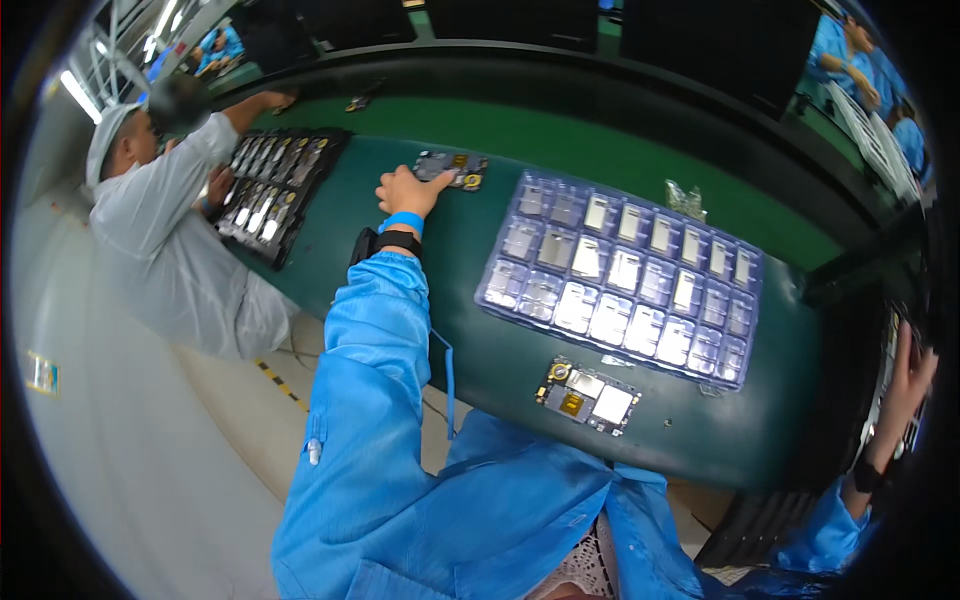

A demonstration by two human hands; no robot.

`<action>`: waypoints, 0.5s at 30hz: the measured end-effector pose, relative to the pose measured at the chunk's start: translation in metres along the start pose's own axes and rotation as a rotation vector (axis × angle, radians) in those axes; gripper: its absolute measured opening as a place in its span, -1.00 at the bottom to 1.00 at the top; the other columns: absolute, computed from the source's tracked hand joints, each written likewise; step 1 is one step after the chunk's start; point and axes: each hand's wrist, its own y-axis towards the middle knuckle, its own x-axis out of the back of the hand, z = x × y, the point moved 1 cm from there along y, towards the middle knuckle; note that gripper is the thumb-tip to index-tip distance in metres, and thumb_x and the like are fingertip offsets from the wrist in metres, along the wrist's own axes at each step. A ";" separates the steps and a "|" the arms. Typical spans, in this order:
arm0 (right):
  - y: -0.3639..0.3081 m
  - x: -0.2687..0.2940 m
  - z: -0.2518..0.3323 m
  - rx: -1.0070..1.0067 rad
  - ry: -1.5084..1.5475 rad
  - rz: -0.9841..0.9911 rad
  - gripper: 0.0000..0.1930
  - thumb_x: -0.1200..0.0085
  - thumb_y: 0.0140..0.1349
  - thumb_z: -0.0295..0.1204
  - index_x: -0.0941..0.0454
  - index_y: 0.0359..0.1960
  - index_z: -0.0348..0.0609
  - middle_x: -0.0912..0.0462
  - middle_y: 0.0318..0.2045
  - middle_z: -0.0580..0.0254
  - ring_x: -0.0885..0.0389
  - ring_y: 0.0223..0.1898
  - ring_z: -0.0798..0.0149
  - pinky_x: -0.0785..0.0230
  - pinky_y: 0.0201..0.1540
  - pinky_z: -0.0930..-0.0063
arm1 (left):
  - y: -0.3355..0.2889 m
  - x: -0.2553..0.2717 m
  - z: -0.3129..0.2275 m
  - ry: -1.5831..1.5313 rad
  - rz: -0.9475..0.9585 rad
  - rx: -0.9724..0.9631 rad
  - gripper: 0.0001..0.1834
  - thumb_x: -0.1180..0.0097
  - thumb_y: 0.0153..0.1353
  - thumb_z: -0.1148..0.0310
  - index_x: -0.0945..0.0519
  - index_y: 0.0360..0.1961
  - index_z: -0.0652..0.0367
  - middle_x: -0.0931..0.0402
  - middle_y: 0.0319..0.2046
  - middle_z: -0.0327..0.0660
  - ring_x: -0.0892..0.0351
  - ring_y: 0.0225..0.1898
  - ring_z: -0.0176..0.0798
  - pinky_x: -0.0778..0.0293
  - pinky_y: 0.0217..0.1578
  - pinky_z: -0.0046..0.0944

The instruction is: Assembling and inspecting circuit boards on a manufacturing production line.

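Note:
My left hand (408, 192) is stretched forward over the green mat, its fingers closed on the left end of a circuit board (467, 172), with the thumb at the board's near edge. At the far right rim, my right hand (903, 385) is by a dark tray of parts (882, 390), fingers stretched out and apart; nothing shows in them. A second circuit board (588, 396), with bright metal shields and a round gold part, lies on the mat in front of me. Beyond it sits a clear plastic tray (500, 308) with silvery metal pieces in its pockets.
A small clear bag (686, 198) lies behind the plastic tray. To the left, a person in a white coat (165, 225) works at a black tray (275, 250) of boards. Dark panels (720, 50) stand along the back. A blue coiled cord (449, 385) hangs by my left sleeve.

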 end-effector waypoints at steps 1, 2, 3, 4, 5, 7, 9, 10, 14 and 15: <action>-0.004 -0.006 0.010 -0.034 0.077 0.032 -0.60 0.10 0.23 -0.46 -0.26 0.12 -0.22 -0.28 0.13 0.21 -0.26 0.12 0.31 -0.09 0.15 0.42 | 0.002 -0.004 -0.006 -0.012 0.025 -0.029 -0.11 -0.25 -0.31 -0.22 -0.42 0.01 0.17 -0.29 0.04 0.01 -0.19 0.10 0.09 -0.14 0.08 0.00; -0.007 -0.010 0.039 -0.021 0.027 0.033 -0.60 0.07 0.20 -0.46 -0.28 0.10 -0.19 -0.26 0.14 0.22 -0.24 0.14 0.30 -0.09 0.14 0.40 | 0.008 -0.008 -0.010 0.006 0.052 -0.015 -0.10 -0.27 -0.33 -0.21 -0.42 -0.01 0.21 -0.34 0.00 0.01 -0.24 0.07 0.09 -0.16 0.07 -0.02; -0.009 -0.022 0.069 -0.003 -0.004 0.043 -0.61 0.04 0.18 -0.46 -0.31 0.08 -0.17 -0.23 0.15 0.23 -0.21 0.15 0.30 -0.10 0.13 0.39 | 0.014 -0.010 -0.006 0.033 0.068 0.012 -0.09 -0.29 -0.34 -0.20 -0.43 -0.02 0.25 -0.39 -0.04 0.01 -0.30 0.04 0.09 -0.18 0.06 -0.05; -0.009 -0.028 0.091 0.013 0.009 0.049 -0.63 0.02 0.17 -0.45 -0.34 0.04 -0.15 -0.23 0.15 0.20 -0.23 0.14 0.27 -0.12 0.10 0.39 | 0.021 -0.012 -0.001 0.009 0.087 0.000 -0.09 -0.32 -0.37 -0.17 -0.44 -0.05 0.29 -0.43 -0.09 -0.01 -0.35 0.00 0.07 -0.21 0.05 -0.08; -0.011 -0.035 0.107 0.029 0.028 0.057 -0.65 -0.01 0.15 -0.45 -0.37 0.00 -0.12 -0.22 0.14 0.16 -0.25 0.13 0.25 -0.13 0.08 0.40 | 0.029 -0.014 0.007 -0.012 0.102 -0.008 -0.10 -0.35 -0.39 -0.14 -0.44 -0.07 0.33 -0.47 -0.14 -0.02 -0.40 -0.04 0.05 -0.23 0.04 -0.12; -0.012 -0.051 0.132 0.045 0.047 0.086 -0.65 -0.05 0.08 -0.48 -0.40 -0.04 -0.11 -0.25 0.10 0.15 -0.29 0.09 0.23 -0.16 0.04 0.43 | 0.036 -0.017 0.011 -0.151 0.012 -0.030 -0.18 -0.42 -0.37 0.03 -0.43 -0.12 0.38 -0.50 -0.21 -0.06 -0.47 -0.13 -0.06 -0.30 -0.03 -0.20; -0.013 -0.065 0.149 0.047 0.098 0.137 -0.65 -0.08 0.02 -0.49 -0.43 -0.09 -0.11 -0.28 0.06 0.13 -0.32 0.04 0.22 -0.20 -0.02 0.45 | 0.043 -0.020 0.016 -0.394 -0.093 -0.159 -0.40 -0.39 -0.22 0.29 -0.41 -0.15 0.33 -0.50 -0.26 -0.12 -0.50 -0.26 -0.23 -0.42 -0.23 -0.30; -0.014 -0.072 0.155 0.053 0.132 0.164 -0.66 -0.08 0.00 -0.50 -0.44 -0.12 -0.13 -0.30 0.04 0.13 -0.33 0.02 0.22 -0.22 -0.05 0.45 | 0.039 -0.019 0.013 -0.684 -0.028 -0.177 -0.48 -0.33 -0.16 0.38 -0.40 -0.16 0.30 -0.49 -0.29 -0.15 -0.49 -0.32 -0.30 -0.42 -0.33 -0.37; -0.026 -0.111 0.171 0.009 0.463 0.354 -0.69 -0.10 -0.03 -0.52 -0.45 -0.18 -0.20 -0.46 -0.19 0.14 -0.46 -0.20 0.23 -0.33 -0.20 0.47 | -0.029 0.053 -0.022 -0.981 -0.001 -0.422 -0.57 -0.19 -0.07 0.59 -0.36 -0.12 0.32 -0.50 -0.42 -0.18 -0.48 -0.44 -0.42 -0.41 -0.44 -0.47; -0.030 -0.117 0.181 0.046 0.507 0.368 -0.68 -0.11 -0.02 -0.51 -0.43 -0.17 -0.22 -0.48 -0.24 0.14 -0.48 -0.28 0.24 -0.35 -0.23 0.48 | -0.052 0.072 -0.036 -1.049 0.075 -0.506 -0.54 -0.19 -0.07 0.60 -0.34 -0.11 0.32 -0.49 -0.43 -0.17 -0.47 -0.45 -0.43 -0.40 -0.45 -0.49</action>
